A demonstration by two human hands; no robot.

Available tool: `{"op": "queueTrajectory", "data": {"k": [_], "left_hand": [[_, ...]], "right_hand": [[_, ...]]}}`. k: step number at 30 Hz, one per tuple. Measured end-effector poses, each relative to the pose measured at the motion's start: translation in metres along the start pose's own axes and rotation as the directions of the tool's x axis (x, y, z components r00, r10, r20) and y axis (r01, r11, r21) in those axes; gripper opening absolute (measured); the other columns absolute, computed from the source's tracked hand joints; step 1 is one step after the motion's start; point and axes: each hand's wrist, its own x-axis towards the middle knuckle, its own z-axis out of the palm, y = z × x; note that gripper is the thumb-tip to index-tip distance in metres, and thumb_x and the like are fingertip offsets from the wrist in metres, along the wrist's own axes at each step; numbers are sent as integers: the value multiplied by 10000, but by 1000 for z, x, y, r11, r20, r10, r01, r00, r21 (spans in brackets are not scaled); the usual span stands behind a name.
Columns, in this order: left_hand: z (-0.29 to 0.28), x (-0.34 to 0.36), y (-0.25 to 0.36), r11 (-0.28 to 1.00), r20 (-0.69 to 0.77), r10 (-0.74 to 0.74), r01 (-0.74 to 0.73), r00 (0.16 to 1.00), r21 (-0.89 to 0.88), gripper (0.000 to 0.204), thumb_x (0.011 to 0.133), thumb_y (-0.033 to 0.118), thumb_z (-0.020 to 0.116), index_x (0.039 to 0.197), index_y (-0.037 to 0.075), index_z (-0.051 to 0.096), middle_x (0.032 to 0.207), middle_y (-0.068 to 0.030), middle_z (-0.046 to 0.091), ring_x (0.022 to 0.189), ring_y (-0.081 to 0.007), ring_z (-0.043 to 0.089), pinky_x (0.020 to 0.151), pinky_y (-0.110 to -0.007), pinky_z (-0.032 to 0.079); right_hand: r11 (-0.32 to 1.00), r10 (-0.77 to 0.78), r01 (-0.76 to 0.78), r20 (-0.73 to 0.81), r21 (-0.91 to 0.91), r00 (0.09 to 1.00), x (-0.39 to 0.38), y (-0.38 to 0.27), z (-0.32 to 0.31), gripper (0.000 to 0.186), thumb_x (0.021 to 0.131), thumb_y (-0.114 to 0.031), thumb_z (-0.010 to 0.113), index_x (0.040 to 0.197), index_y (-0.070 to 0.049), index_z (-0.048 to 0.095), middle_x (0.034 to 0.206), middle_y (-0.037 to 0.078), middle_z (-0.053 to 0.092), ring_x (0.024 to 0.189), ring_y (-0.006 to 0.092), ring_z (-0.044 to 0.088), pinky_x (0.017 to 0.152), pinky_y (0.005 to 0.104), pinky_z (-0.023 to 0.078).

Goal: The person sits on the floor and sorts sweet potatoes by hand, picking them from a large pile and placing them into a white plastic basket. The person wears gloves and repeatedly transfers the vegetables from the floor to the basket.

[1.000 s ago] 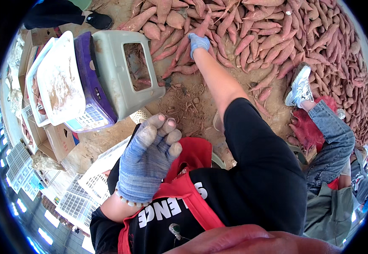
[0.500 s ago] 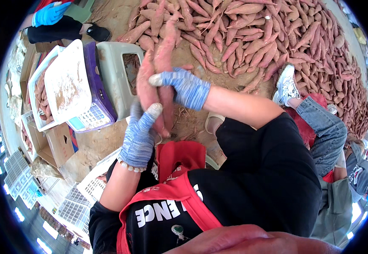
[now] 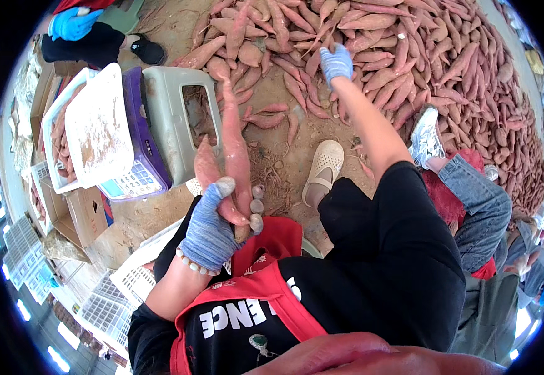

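Note:
Two long pink sweet potatoes are bunched in my left hand, which wears a blue-grey knit glove and a beaded bracelet. The longer sweet potato points up and away; a shorter sweet potato lies against its left side. My gloved fingers wrap around their lower ends. Farther off, my right hand, in a matching glove, is stretched to the near edge of the sweet potato pile. Its fingers close around the end of a slim sweet potato; the grip is only partly visible.
At left a purple scale with a white tray stands beside a grey plastic stool. Loose sweet potatoes lie on the ground. A blue-gloved person's hand is at upper left; another person's jeans-clad leg is at right.
My right hand has let go of the sweet potatoes and moved away to the pile. My left hand keeps both and has shifted slightly nearer to me.

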Motion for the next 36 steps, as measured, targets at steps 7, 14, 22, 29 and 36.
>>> {"op": "queueTrajectory", "data": {"k": [7,14,22,29,36], "left_hand": [[8,-4,-9,996,-39,-37,40,999,81,473,752,272,588,1078,-5,386,874,-129,508,732,-249,528,572,-368,454],[-3,4,-11,995,-138,6,8,990,98,527,721,285,610,1117,39,366,919,-130,507,735,-243,534,572,-348,464],[-3,2,-15,982,-210,125,-91,970,164,475,721,261,636,1049,15,396,811,-138,516,693,-271,546,593,-367,493],[-10,2,-13,994,-108,73,-63,991,91,499,727,243,635,1074,3,369,878,-141,502,754,-280,546,632,-378,497],[-9,-1,-15,989,-140,150,-147,979,34,515,717,206,643,1110,20,367,987,-138,469,911,-292,520,792,-444,473]], "right_hand": [[896,224,-144,145,-421,964,39,-27,13,584,706,-438,567,1131,-46,488,1181,171,478,1091,299,460,907,361,385],[933,274,-206,212,-295,938,-9,-18,13,776,642,-479,601,1190,35,403,1127,230,510,1051,297,511,881,353,407],[946,284,-164,470,-280,836,-44,22,-29,723,664,-415,656,1131,72,397,1012,229,559,937,307,564,769,353,457],[971,229,-219,616,-93,754,-80,45,-72,447,691,-320,698,928,22,533,659,106,561,521,177,492,478,313,408],[912,404,-343,642,-225,652,-103,22,-92,350,697,-284,669,839,19,567,635,85,535,536,173,510,483,304,413]]}}
